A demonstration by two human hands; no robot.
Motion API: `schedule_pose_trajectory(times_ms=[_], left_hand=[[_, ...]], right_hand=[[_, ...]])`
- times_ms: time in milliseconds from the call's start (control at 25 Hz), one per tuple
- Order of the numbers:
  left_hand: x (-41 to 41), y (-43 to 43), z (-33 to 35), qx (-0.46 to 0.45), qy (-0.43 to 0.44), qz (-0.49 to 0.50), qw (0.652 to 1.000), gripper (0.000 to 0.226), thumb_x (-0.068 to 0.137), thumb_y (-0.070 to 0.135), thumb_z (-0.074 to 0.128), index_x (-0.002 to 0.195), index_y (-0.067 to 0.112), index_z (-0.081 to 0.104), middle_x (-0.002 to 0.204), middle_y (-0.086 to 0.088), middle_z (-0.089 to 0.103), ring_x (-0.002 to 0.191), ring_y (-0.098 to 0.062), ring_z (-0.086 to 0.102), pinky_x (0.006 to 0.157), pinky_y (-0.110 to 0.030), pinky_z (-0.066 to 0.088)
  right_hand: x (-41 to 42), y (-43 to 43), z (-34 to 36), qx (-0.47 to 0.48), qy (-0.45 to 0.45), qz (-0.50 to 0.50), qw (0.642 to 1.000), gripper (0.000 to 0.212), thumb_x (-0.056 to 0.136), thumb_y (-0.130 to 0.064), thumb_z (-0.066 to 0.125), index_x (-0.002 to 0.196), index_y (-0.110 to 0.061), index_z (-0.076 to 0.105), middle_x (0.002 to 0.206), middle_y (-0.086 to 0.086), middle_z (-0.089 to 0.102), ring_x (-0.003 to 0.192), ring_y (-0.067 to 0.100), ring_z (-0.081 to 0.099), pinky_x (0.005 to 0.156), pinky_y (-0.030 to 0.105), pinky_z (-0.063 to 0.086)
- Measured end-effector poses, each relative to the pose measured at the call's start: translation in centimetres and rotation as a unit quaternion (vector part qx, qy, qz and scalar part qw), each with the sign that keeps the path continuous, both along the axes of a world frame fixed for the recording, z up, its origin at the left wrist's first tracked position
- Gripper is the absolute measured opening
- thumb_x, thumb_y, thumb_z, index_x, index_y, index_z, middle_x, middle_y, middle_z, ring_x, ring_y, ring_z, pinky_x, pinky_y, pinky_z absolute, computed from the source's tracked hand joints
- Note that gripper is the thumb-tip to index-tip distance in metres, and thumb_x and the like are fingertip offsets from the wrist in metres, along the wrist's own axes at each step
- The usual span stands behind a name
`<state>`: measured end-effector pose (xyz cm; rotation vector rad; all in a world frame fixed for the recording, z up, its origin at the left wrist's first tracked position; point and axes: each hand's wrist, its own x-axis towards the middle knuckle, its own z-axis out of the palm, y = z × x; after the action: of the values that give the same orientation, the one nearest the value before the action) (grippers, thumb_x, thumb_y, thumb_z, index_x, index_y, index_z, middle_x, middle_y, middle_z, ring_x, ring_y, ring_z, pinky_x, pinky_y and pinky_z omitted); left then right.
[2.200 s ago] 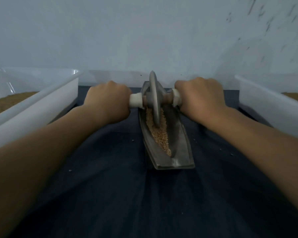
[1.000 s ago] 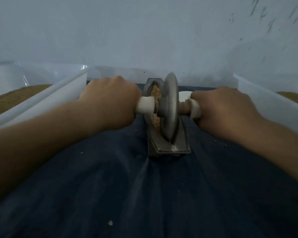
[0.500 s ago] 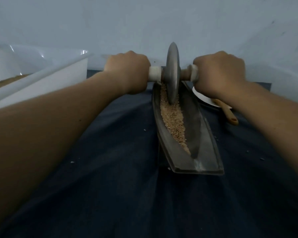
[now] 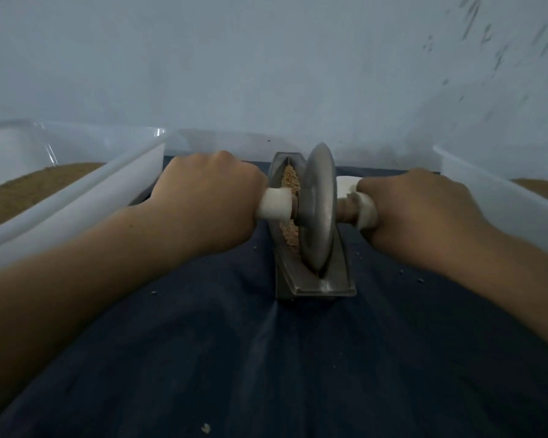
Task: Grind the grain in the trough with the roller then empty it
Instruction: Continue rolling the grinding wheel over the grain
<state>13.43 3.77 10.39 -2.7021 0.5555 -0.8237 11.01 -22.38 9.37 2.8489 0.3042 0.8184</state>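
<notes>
**Roller (image 4: 318, 207) gripped at both ends**

Across the lower frame lies a dark cloth (image 4: 266, 358), with the left bin (image 4: 86, 191) and right bin (image 4: 487, 191) at the edges. At centre, the left hand (image 4: 209, 197) and right hand (image 4: 418, 210) each curl tightly round a handle. The disc stands in the near end of the trough (image 4: 301, 279), with grain (image 4: 290, 181) beyond it.

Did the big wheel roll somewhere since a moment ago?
Yes. The roller has rolled back along the trough, from its far end to its near end.

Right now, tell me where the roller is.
In the head view the roller sits at the near end of the trough, centre frame, its handles gripped by the left hand and right hand.
</notes>
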Motion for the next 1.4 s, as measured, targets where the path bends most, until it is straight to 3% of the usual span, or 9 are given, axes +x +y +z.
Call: schedule_pose_trajectory(times_ms=[280,440,600,800,920,1040,1120,1280,1400], left_hand=[[8.2,-1.6,-0.4,-0.009,0.049,0.065,0.997,0.018,0.082,0.037,0.063,0.099,0.030,0.065,0.076,0.002,0.051,0.062,-0.020,0.048,0.055,-0.033,0.037],[11.9,-2.2,0.0,-0.020,0.033,0.073,0.997,0.017,0.082,0.034,0.065,0.098,0.028,0.067,0.074,0.000,0.050,0.056,-0.018,0.044,0.052,-0.031,0.032],[10.1,-1.8,-0.7,-0.013,0.015,0.059,0.998,0.013,0.086,0.035,0.061,0.096,0.028,0.066,0.074,0.001,0.047,0.061,-0.020,0.044,0.051,-0.030,0.029],[3.8,0.2,-0.5,-0.013,0.101,0.008,0.995,0.011,0.074,0.042,0.062,0.082,0.038,0.057,0.067,0.011,0.050,0.057,-0.010,0.048,0.049,-0.025,0.033],[3.0,0.7,-0.4,-0.018,0.085,-0.004,0.996,0.017,0.065,0.050,0.054,0.080,0.041,0.055,0.064,0.012,0.051,0.056,-0.011,0.051,0.047,-0.022,0.033],[6.3,-0.3,-0.9,-0.032,0.119,0.030,0.992,0.011,0.076,0.045,0.060,0.083,0.036,0.060,0.072,0.009,0.057,0.062,-0.016,0.056,0.052,-0.027,0.040],[9.2,-1.1,-1.2,-0.049,0.115,0.053,0.991,0.012,0.083,0.039,0.061,0.093,0.032,0.064,0.080,0.003,0.059,0.068,-0.021,0.058,0.056,-0.031,0.042],[11.2,-1.3,-1.7,-0.094,0.086,0.068,0.989,0.016,0.087,0.035,0.060,0.101,0.029,0.065,0.084,-0.001,0.058,0.073,-0.026,0.058,0.061,-0.035,0.042],[8.7,-0.8,-2.4,-0.098,0.071,0.053,0.991,0.010,0.087,0.035,0.060,0.095,0.031,0.063,0.084,0.002,0.058,0.070,-0.023,0.053,0.060,-0.034,0.036]], right_hand=[[8.4,1.0,-1.4,0.009,-0.005,-0.040,0.999,0.019,0.083,-0.033,0.064,0.073,-0.028,0.048,0.066,-0.005,0.049,0.060,0.021,0.046,0.049,0.024,0.026],[12.6,1.4,-1.2,0.038,-0.027,-0.043,0.998,0.021,0.086,-0.029,0.068,0.077,-0.026,0.049,0.065,-0.004,0.040,0.061,0.022,0.041,0.050,0.024,0.019],[10.5,1.1,-1.5,0.027,-0.040,-0.013,0.999,0.021,0.085,-0.032,0.067,0.077,-0.027,0.048,0.062,-0.006,0.038,0.052,0.012,0.027,0.048,0.023,0.017],[5.3,0.0,1.7,-0.032,0.156,0.008,0.987,0.011,0.065,-0.037,0.063,0.072,-0.037,0.055,0.055,-0.012,0.056,0.052,0.008,0.054,0.043,0.024,0.035],[3.8,-0.3,2.3,-0.051,0.215,-0.001,0.975,0.026,0.052,-0.044,0.056,0.077,-0.050,0.052,0.052,-0.014,0.056,0.050,0.004,0.055,0.042,0.025,0.040],[6.6,0.9,1.9,-0.043,0.165,-0.021,0.985,0.006,0.067,-0.035,0.063,0.070,-0.033,0.058,0.059,-0.009,0.059,0.054,0.013,0.058,0.044,0.024,0.040],[9.4,2.1,1.4,-0.044,0.085,-0.046,0.994,0.013,0.078,-0.032,0.065,0.071,-0.026,0.057,0.067,-0.002,0.056,0.058,0.019,0.053,0.048,0.023,0.032],[11.5,3.3,1.2,-0.048,0.009,-0.045,0.998,0.010,0.084,-0.025,0.067,0.081,-0.024,0.057,0.067,0.000,0.043,0.062,0.023,0.044,0.050,0.025,0.019],[9.2,2.9,1.2,-0.062,0.006,-0.017,0.998,0.009,0.083,-0.025,0.067,0.089,-0.025,0.061,0.069,-0.002,0.042,0.065,0.024,0.046,0.050,0.026,0.020]])
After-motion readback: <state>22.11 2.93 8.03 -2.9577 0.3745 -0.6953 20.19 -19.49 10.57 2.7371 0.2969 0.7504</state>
